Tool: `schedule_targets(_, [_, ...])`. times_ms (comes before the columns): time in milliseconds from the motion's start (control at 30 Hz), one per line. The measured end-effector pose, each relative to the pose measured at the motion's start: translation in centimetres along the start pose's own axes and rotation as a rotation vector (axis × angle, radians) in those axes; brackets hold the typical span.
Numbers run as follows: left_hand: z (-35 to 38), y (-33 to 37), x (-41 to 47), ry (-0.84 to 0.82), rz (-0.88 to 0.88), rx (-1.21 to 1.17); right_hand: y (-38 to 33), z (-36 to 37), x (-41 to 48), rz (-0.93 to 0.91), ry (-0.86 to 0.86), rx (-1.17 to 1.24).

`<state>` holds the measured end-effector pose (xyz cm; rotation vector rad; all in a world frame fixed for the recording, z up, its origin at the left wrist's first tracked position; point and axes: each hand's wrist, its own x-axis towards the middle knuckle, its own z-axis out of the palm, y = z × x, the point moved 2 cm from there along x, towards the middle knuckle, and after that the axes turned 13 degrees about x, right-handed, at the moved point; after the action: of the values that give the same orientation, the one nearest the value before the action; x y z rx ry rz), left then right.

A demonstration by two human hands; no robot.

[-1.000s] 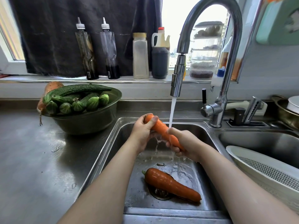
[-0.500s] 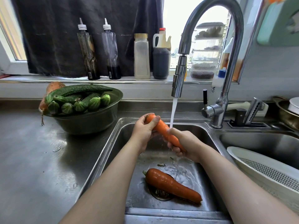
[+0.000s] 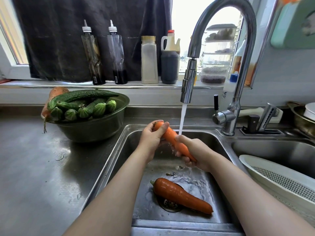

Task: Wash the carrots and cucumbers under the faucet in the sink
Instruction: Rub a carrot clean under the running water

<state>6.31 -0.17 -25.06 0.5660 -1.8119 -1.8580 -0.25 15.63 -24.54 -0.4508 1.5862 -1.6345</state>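
Note:
I hold an orange carrot (image 3: 172,136) over the left sink basin (image 3: 122,150), under the stream running from the chrome faucet (image 3: 188,87). My left hand (image 3: 151,137) grips its thick top end, thumb over it. My right hand (image 3: 196,151) wraps round its thin lower end, and water splashes off there. A second, darker carrot (image 3: 180,195) lies on the basin floor across the drain. A green bowl (image 3: 95,127) on the counter to the left holds several cucumbers (image 3: 81,96) and another carrot (image 3: 57,91) at its back left edge.
A white colander (image 3: 279,178) rests in the right basin. Bottles (image 3: 92,55) and jars stand along the windowsill behind the sink. A knife holder (image 3: 262,121) sits right of the faucet base. The steel counter (image 3: 37,176) on the left is wet in spots.
My hands have shifted slightly along the carrot under the stream; the carrot stays in the same place. Nothing else has moved.

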Motion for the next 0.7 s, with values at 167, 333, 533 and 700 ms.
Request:
schedule_targets(167, [0.3, 0.24, -0.02, 0.151, 0.032, 0.106, -0.09, 0.22, 0.05, 0.048, -0.083, 0.093])
schedule_targets(333, [0.39, 0.55, -0.25, 0.245, 0.07, 0.243, -0.08, 0.49, -0.11, -0.055, 0.014, -0.019])
schedule_targets(533, [0.6, 0.84, -0.59, 0.303, 0.064, 0.358, -0.05, 0.44, -0.25, -0.038, -0.006, -0.006])
schedule_targets(700, [0.56, 0.81, -0.72, 0.29, 0.034, 0.384, 0.01, 0.2, 0.0, 0.0, -0.055, 0.063])
